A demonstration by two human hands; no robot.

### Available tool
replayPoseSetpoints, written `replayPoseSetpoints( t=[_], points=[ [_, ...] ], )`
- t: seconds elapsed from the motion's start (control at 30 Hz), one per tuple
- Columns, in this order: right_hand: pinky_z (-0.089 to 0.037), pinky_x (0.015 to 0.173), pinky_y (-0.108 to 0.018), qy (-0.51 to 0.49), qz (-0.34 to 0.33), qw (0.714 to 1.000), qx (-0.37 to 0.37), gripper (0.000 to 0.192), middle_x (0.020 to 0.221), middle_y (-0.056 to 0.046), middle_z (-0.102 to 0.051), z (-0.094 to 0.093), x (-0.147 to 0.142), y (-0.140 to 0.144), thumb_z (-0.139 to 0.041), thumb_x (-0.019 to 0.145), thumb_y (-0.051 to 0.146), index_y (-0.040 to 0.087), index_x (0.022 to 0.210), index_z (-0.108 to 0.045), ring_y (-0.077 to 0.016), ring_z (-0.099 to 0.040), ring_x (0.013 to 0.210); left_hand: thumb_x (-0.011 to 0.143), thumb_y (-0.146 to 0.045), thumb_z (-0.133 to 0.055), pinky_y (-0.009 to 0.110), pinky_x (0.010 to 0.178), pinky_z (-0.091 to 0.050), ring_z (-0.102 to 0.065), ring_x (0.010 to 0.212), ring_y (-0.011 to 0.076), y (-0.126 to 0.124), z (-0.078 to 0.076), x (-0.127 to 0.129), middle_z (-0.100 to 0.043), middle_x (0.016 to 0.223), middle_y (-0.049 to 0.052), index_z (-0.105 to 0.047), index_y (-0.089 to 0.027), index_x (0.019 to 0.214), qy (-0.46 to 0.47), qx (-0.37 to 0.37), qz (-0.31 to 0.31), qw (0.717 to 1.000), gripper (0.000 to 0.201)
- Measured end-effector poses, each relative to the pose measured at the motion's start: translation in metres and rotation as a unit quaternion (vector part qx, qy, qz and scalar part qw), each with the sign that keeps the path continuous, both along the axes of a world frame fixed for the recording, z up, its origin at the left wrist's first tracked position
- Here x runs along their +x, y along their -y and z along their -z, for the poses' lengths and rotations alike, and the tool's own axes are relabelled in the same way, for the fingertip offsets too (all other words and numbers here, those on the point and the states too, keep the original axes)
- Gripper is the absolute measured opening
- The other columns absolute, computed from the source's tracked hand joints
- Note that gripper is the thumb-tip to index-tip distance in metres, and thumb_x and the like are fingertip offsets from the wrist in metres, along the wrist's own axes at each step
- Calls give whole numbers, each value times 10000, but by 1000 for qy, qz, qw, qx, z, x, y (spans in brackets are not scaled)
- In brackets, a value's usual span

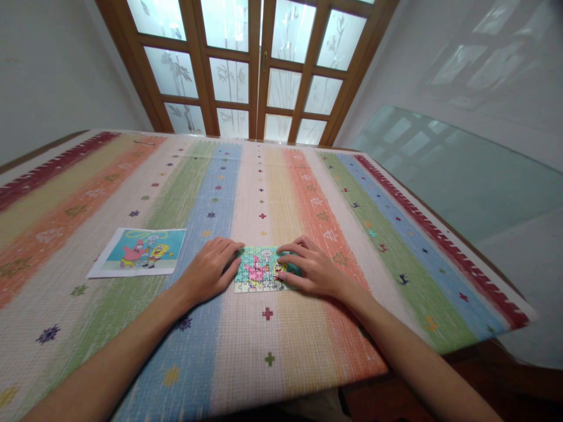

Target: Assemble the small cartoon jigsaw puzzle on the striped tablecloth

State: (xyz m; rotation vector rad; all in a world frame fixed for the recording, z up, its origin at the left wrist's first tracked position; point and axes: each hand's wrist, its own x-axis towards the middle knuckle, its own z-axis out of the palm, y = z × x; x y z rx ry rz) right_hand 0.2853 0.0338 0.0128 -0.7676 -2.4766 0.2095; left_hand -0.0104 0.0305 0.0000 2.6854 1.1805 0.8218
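Observation:
A small cartoon jigsaw puzzle (260, 271) lies flat near the middle of the striped tablecloth (272, 346). My left hand (211, 268) rests palm down on its left edge, fingers spread over the corner. My right hand (310, 268) lies over its right side, fingertips pressing on the pieces. Neither hand lifts anything. A printed picture (139, 251) of the same cartoon figures lies to the left of my left hand, apart from it.
The table reaches back to a wooden door with frosted glass panes (259, 70). A glass tabletop (461, 170) adjoins on the right. The table's front right corner (523, 316) drops off to a dark floor.

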Motion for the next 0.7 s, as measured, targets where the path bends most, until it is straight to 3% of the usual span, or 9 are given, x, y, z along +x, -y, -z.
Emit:
replayPoseSetpoints(
  t=[0.43,0.53,0.7],
  points=[
    [-497,929,-420,16,6,999,-45,263,1128,-79,-740,0,1,-1,-576,1015,408,207,1068,-737,-235,-601,994,1026,-293,-453,460,953,-479,-604,1082,282,0,0,-1,-675,1178,122,-554,-180,1273,3,-11,4,1000,290],
    [-506,937,-434,9,14,998,-66,270,1138,-94,-737,-1,1,0,-581,1013,379,190,1163,-702,-250,-602,1022,1013,-336,-493,474,959,-474,-604,1103,298,0,0,-2,-678,1189,126,-528,-186,1329,-1,-18,12,1000,352],
    [-533,921,-438,-7,54,990,-128,447,1148,-121,-729,-4,1,1,-624,979,344,165,1383,-560,-270,-611,1047,1005,-375,-512,465,955,-481,-611,1090,300,1,-1,-2,-670,1186,129,-485,-176,1378,-2,-25,13,1000,424]
  ],
)
